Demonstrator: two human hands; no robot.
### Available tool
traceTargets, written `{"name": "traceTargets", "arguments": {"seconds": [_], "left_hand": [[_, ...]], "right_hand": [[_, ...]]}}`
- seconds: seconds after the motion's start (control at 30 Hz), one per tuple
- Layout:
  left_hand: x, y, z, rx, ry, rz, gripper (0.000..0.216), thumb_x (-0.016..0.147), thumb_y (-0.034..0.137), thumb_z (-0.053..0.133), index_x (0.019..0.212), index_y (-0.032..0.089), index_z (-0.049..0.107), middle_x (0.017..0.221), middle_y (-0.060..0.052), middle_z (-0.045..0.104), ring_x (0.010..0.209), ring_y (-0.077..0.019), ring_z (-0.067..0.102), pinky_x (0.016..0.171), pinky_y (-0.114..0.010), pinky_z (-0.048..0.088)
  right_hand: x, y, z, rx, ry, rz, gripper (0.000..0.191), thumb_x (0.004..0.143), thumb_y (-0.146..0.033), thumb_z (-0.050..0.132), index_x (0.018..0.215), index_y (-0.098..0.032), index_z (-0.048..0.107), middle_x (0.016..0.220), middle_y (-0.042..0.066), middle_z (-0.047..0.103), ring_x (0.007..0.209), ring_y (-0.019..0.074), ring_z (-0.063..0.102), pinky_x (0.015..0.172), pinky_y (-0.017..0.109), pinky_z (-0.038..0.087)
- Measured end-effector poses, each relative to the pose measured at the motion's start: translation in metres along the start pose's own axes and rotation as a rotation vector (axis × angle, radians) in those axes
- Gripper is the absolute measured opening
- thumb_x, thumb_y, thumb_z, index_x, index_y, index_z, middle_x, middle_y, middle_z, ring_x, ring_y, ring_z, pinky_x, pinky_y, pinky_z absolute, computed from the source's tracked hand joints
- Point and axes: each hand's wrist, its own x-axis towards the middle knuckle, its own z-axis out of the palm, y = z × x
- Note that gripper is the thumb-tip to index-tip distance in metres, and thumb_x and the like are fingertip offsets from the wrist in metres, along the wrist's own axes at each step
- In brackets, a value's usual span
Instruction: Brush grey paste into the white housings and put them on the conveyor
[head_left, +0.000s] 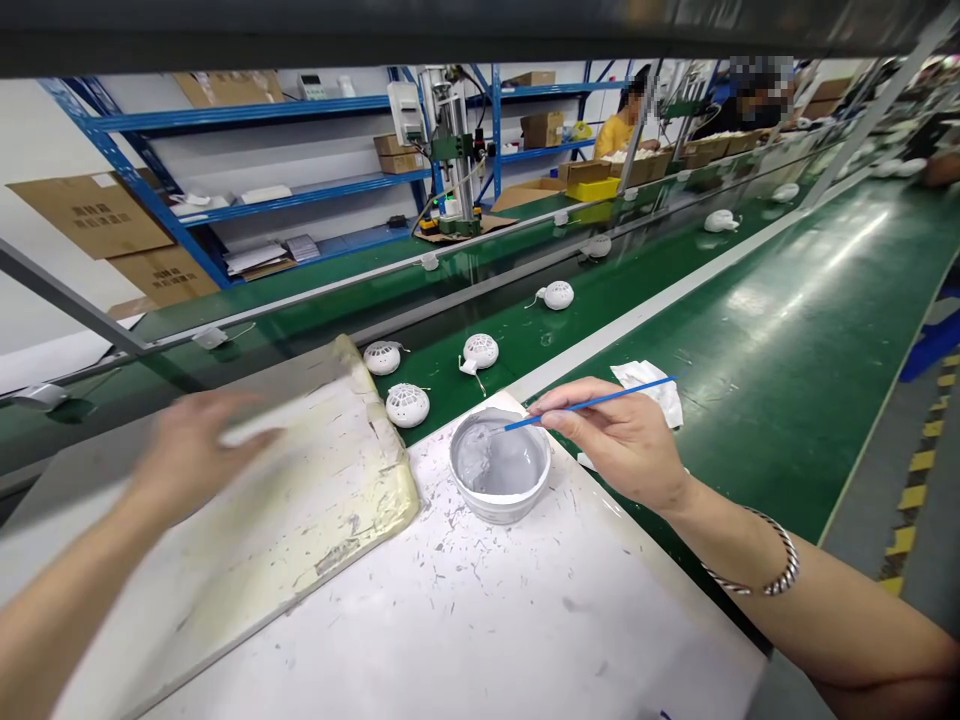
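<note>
My right hand [619,435] pinches a thin blue brush [592,403], its tip dipped into a small white bowl [501,503] of grey paste. The bowl stands on a white, paste-spattered board [487,620]. My left hand [191,450] is smeared by motion over a yellowish stained pad [315,500]; a pale flat object shows at its fingers, but I cannot make out the grip. Three white perforated round shells [407,404] lie just beyond the pad and bowl on the green conveyor belt [787,330].
More white shells [558,294] sit spaced along the belt. A crumpled white tissue [651,385] lies right of my right hand. Blue shelving [300,195] with cardboard boxes lines the far wall. Other people sit at the line's far end. A metal rail [67,300] crosses at left.
</note>
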Motion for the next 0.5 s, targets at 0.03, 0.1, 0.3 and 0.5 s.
{"name": "traceTargets", "arguments": {"seconds": [0.03, 0.1, 0.3, 0.5], "left_hand": [[0.006, 0.007, 0.016, 0.121, -0.078, 0.043, 0.034, 0.075, 0.033, 0.071, 0.106, 0.021, 0.068, 0.125, -0.008, 0.052, 0.132, -0.0435, 0.027, 0.108, -0.064, 0.014], [0.018, 0.023, 0.052, 0.349, -0.269, 0.146, 0.04, 0.073, 0.026, 0.07, 0.113, 0.028, 0.068, 0.127, -0.008, 0.051, 0.128, -0.0408, 0.033, 0.107, -0.058, 0.023], [0.054, 0.047, 0.128, 0.692, -0.471, 0.172, 0.049, 0.069, 0.011, 0.07, 0.115, 0.023, 0.065, 0.128, -0.01, 0.052, 0.125, -0.0359, 0.038, 0.102, -0.059, 0.03], [0.064, 0.034, 0.127, 0.483, -0.336, 0.107, 0.038, 0.068, 0.017, 0.073, 0.105, 0.018, 0.064, 0.121, -0.011, 0.055, 0.125, -0.0385, 0.04, 0.104, -0.065, 0.025]], "right_hand": [[0.0, 0.0, 0.001, -0.014, -0.014, -0.015, 0.006, 0.084, -0.018, 0.066, 0.084, -0.02, 0.072, 0.085, 0.001, 0.072, 0.078, 0.0148, 0.068, 0.069, 0.025, 0.058], [0.0, 0.002, 0.004, -0.051, -0.029, -0.056, 0.007, 0.083, -0.017, 0.066, 0.084, -0.02, 0.072, 0.084, 0.001, 0.073, 0.076, 0.0151, 0.069, 0.069, 0.026, 0.058], [0.002, 0.01, 0.009, -0.083, -0.046, -0.154, 0.008, 0.084, -0.015, 0.065, 0.081, -0.019, 0.071, 0.082, 0.001, 0.073, 0.076, 0.0143, 0.069, 0.071, 0.025, 0.057], [0.001, 0.01, 0.009, 0.061, -0.067, 0.025, 0.004, 0.084, -0.02, 0.067, 0.081, -0.02, 0.07, 0.08, 0.001, 0.07, 0.072, 0.0137, 0.067, 0.065, 0.024, 0.056]]}}
